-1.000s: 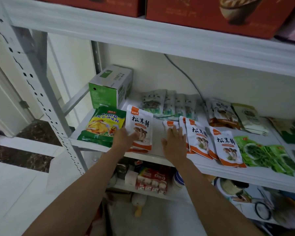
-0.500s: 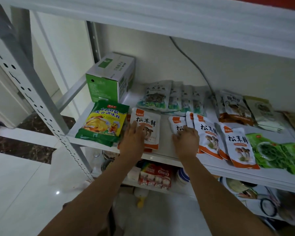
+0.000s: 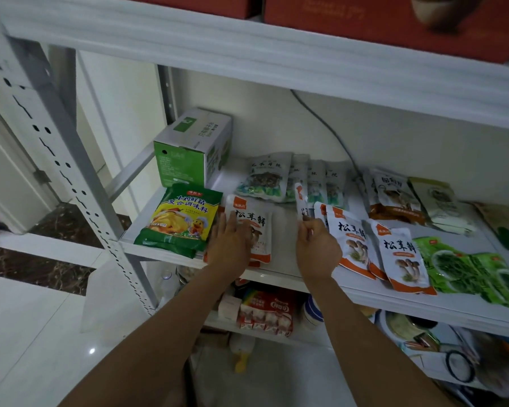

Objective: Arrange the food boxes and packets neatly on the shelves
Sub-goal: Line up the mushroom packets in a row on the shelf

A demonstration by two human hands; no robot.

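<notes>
The right hand, flat on the packets a moment ago, now pinches one mushroom packet and tips it up off the shelf, at the hand's twelve o'clock. The left hand presses straight-fingered on the mushroom stack, at that packet's nine o'clock. The packet probably goes onto that stack. The overlapped row waits at three o'clock, with the dark packets behind.

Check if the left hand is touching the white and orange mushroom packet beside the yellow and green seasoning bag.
Touching. Head view shows the left hand lying on the white and orange mushroom packet, fingers flat across its front.
</notes>
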